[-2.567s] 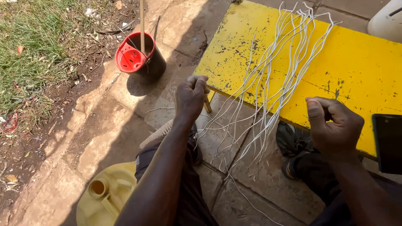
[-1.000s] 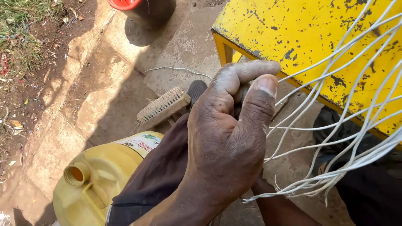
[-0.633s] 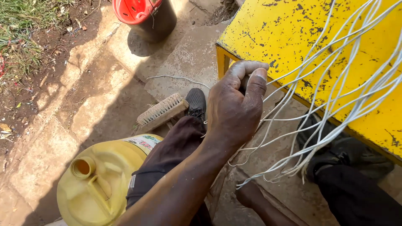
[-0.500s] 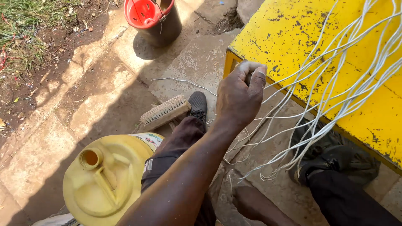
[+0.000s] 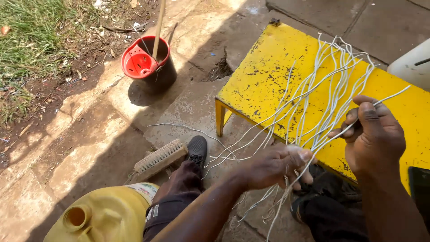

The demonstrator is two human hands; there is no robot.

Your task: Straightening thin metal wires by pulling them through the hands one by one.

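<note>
A bundle of several thin white cords (image 5: pixel 322 96) lies across a worn yellow table (image 5: pixel 268 76) and hangs off its near edge. My left hand (image 5: pixel 275 166) sits below the table edge with its fingers closed around the hanging cords. Higher up and to the right, my right hand (image 5: pixel 374 134) pinches a single cord over the table. The two hands are a short way apart on the same bundle. One loose cord (image 5: pixel 179 127) trails on the pavement.
A red bucket (image 5: pixel 145 62) with a wooden stick stands at the back left by grass. A scrub brush (image 5: pixel 159 157) lies beside my shoe (image 5: pixel 197 150). A yellow jerrycan (image 5: pixel 96 217) sits at the bottom left. A white container (image 5: pixel 414 65) stands at the right edge.
My view has pulled back and up. My left hand dropped from the table edge to below it. My right hand rose from under the table to the cords above.
</note>
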